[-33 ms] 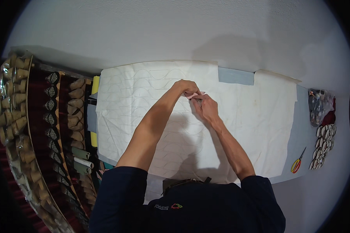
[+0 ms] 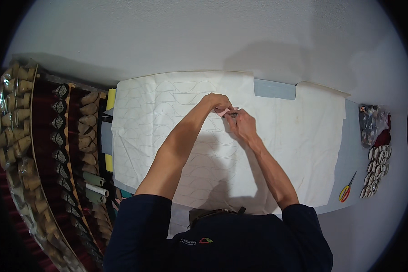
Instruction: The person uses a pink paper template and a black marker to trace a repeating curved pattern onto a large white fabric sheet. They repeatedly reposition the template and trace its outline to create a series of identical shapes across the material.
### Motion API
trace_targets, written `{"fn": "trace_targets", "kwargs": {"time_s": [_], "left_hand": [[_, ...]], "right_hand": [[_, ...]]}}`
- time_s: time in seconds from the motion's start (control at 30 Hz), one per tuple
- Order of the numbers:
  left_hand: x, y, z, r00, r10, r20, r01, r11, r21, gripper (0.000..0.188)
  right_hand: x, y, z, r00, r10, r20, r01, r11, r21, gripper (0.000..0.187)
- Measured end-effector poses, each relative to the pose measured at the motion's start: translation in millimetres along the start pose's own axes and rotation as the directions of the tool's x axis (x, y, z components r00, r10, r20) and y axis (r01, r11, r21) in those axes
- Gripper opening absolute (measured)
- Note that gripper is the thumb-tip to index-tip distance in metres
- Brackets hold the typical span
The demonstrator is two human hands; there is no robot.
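Observation:
A large white sheet [image 2: 294, 149] covers most of the table and carries rows of thin curved outlines on its left part. Near its far middle, my left hand [image 2: 219, 101] bends its fingers down over a small pink flat piece [image 2: 221, 113] and holds it against the sheet. My right hand [image 2: 243, 124] meets it from the right, its fingers pinched round a slim dark pen-like tool [image 2: 234, 114] at the pink piece's edge. The tool's tip and much of the pink piece are hidden by my fingers.
Scissors with red and yellow handles [image 2: 345, 194] lie at the right on the grey-blue table cover [image 2: 349, 154]. Beyond are a clear plastic bag [image 2: 373, 124] and rows of pale oval pieces [image 2: 375, 172]. On the left stand racks of tan cone-shaped pieces [image 2: 20, 113] and dark patterned ones [image 2: 60, 136].
My right hand has shifted very slightly, a little to the right and away from me. My left hand stays in place on the pink piece.

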State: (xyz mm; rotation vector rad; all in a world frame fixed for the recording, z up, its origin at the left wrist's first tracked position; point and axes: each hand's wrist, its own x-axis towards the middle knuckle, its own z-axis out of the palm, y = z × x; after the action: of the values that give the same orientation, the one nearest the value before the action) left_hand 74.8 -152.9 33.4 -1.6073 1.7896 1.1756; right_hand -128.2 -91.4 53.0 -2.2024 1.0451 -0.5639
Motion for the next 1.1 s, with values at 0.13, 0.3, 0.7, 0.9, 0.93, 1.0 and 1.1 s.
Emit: {"fn": "trace_targets", "kwargs": {"time_s": [0.13, 0.3, 0.7, 0.9, 0.93, 1.0, 1.1], "left_hand": [[-11, 7, -2, 1.0, 0.021, -0.014, -0.019, 0.996, 0.084, 0.04], [-23, 15, 4, 0.999, 0.002, -0.038, 0.0, 0.997, 0.073, 0.058], [-35, 6, 50, 0.935, 0.058, -0.349, -0.073, 0.997, -0.029, 0.055], [-106, -9, 181, 0.516, -0.264, -0.815, 0.013, 0.954, -0.3, 0.062], [-116, -13, 212, 0.546, -0.406, -0.733, 0.124, 0.904, -0.408, 0.067], [-139, -13, 259, 0.614, -0.44, -0.655, 0.205, 0.891, -0.406, 0.069], [-152, -12, 285, 0.639, -0.437, -0.633, 0.211, 0.891, -0.402, 0.074]], "right_hand": [[24, 28, -27, 0.989, 0.018, 0.145, 0.002, 0.991, -0.135, 0.033], [44, 36, -44, 0.991, 0.03, 0.128, -0.014, 0.993, -0.121, 0.036], [9, 40, -69, 0.953, 0.114, -0.28, -0.133, 0.99, -0.051, 0.025], [-143, 69, -83, 0.878, 0.379, -0.292, -0.446, 0.87, -0.209, 0.054], [-168, 72, -83, 0.878, 0.414, -0.24, -0.468, 0.848, -0.247, 0.062], [-202, 74, -90, 0.866, 0.469, -0.174, -0.5, 0.803, -0.325, 0.077], [-221, 67, -94, 0.831, 0.538, -0.145, -0.552, 0.759, -0.345, 0.091]]}}
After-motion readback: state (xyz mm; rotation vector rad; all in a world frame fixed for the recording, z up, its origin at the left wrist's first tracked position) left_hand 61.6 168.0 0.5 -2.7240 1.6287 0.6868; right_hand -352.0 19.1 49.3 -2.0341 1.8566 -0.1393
